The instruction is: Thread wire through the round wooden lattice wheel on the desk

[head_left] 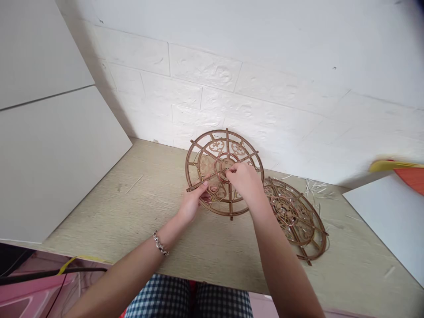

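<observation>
A round, gold-brown openwork frame [231, 198] with spokes, scroll ornaments and thin wire stands tilted over the table in front of me. My left hand [192, 201] grips its lower left rim, thumb on the near face and fingers behind. At the frame's centre, my right hand [243, 179] is closed in a pinch by the hub and a coppery wire ring; whatever lies between the fingertips is too small to make out. A second similar round frame [311, 218] rests on the table to the right, partly hidden by my right forearm.
The pale wood-grain table [142, 207] backs onto a white brick-patterned wall [212, 79]. Thin white scraps [314, 187] lie scattered at the back right. White panels stand at the left [66, 163] and right [391, 221]. Something yellow and orange [409, 174] is blurred at the right edge.
</observation>
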`<state>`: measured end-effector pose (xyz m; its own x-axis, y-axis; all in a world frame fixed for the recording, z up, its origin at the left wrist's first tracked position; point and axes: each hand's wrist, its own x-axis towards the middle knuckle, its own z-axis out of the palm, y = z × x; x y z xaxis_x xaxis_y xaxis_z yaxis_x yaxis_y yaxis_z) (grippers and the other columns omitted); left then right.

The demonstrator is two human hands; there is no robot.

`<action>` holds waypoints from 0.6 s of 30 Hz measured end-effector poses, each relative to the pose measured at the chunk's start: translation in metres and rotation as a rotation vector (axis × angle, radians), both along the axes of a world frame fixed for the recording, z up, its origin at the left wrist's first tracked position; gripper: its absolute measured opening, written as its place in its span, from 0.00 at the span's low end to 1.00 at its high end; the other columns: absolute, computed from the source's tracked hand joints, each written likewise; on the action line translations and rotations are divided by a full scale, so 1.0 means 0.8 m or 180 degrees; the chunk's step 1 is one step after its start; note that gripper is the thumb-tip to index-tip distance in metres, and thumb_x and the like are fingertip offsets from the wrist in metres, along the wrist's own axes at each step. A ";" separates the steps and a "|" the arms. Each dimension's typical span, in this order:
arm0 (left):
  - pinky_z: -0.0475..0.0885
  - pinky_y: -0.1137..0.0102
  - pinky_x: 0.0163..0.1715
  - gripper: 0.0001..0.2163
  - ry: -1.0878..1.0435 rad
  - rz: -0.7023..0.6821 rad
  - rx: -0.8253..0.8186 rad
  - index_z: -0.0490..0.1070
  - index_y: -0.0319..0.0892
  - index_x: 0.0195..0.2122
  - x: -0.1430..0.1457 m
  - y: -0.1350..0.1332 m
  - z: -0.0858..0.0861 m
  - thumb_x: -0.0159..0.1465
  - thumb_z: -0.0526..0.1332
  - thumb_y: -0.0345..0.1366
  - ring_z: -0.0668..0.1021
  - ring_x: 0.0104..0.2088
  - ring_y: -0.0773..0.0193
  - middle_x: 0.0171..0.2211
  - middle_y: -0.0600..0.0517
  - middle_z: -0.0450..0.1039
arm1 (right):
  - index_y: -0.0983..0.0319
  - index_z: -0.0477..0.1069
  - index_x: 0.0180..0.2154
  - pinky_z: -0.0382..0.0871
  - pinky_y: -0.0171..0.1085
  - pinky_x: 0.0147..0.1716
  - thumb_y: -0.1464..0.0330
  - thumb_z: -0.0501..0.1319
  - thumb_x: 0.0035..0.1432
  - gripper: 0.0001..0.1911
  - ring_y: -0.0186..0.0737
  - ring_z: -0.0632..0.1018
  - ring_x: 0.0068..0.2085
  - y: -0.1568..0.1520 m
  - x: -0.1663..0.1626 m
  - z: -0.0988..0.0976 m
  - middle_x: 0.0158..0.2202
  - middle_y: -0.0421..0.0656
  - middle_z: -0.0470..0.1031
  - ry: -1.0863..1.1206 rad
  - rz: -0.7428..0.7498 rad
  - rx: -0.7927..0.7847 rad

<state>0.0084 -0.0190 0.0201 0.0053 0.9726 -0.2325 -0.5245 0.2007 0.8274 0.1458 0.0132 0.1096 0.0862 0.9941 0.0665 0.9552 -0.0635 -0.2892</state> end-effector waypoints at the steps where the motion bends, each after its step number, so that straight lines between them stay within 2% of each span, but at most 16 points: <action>1: 0.65 0.72 0.24 0.24 0.0029 -0.0014 0.0033 0.75 0.36 0.47 0.000 0.000 0.000 0.51 0.68 0.43 0.77 0.27 0.61 0.29 0.46 0.80 | 0.58 0.75 0.30 0.55 0.35 0.27 0.66 0.54 0.53 0.11 0.42 0.73 0.33 0.000 0.000 -0.001 0.32 0.44 0.76 -0.0020 -0.0017 -0.0008; 5: 0.66 0.72 0.25 0.27 0.0039 -0.0071 0.0085 0.73 0.36 0.50 0.000 -0.001 -0.001 0.51 0.67 0.44 0.77 0.28 0.62 0.30 0.46 0.80 | 0.58 0.74 0.30 0.54 0.35 0.27 0.65 0.55 0.53 0.09 0.41 0.72 0.33 -0.002 0.000 -0.002 0.32 0.43 0.75 0.0105 -0.0032 0.0185; 7: 0.66 0.72 0.25 0.26 -0.0013 -0.0104 0.0050 0.73 0.37 0.51 0.000 0.000 -0.002 0.52 0.67 0.44 0.77 0.27 0.62 0.30 0.46 0.80 | 0.58 0.73 0.29 0.55 0.34 0.27 0.62 0.56 0.55 0.10 0.38 0.71 0.31 -0.005 0.002 -0.001 0.29 0.41 0.75 0.0444 0.0024 0.0488; 12: 0.67 0.72 0.26 0.26 -0.0247 -0.0124 -0.0080 0.71 0.36 0.52 0.000 0.002 -0.006 0.53 0.67 0.42 0.77 0.26 0.63 0.30 0.47 0.80 | 0.61 0.71 0.28 0.56 0.33 0.26 0.55 0.54 0.58 0.18 0.33 0.66 0.24 -0.020 0.015 0.007 0.21 0.37 0.67 0.1444 -0.0058 0.1645; 15: 0.69 0.71 0.28 0.24 -0.0334 -0.0139 -0.0135 0.72 0.35 0.50 0.000 0.005 -0.007 0.54 0.66 0.41 0.77 0.27 0.62 0.30 0.47 0.80 | 0.62 0.70 0.27 0.57 0.32 0.25 0.55 0.55 0.58 0.18 0.31 0.63 0.23 -0.028 0.023 0.006 0.19 0.36 0.64 0.1698 -0.0118 0.1895; 18: 0.70 0.70 0.29 0.20 -0.0399 -0.0107 -0.0200 0.75 0.34 0.45 -0.001 0.006 -0.008 0.54 0.66 0.40 0.78 0.29 0.61 0.31 0.45 0.80 | 0.63 0.71 0.28 0.58 0.32 0.26 0.55 0.53 0.59 0.19 0.32 0.63 0.23 -0.034 0.030 -0.006 0.19 0.37 0.63 0.1658 -0.0240 0.2108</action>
<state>0.0077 -0.0139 0.0139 0.0704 0.9549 -0.2884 -0.6151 0.2692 0.7411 0.1695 -0.0142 0.1046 0.3317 0.7541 0.5668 0.6896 0.2162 -0.6911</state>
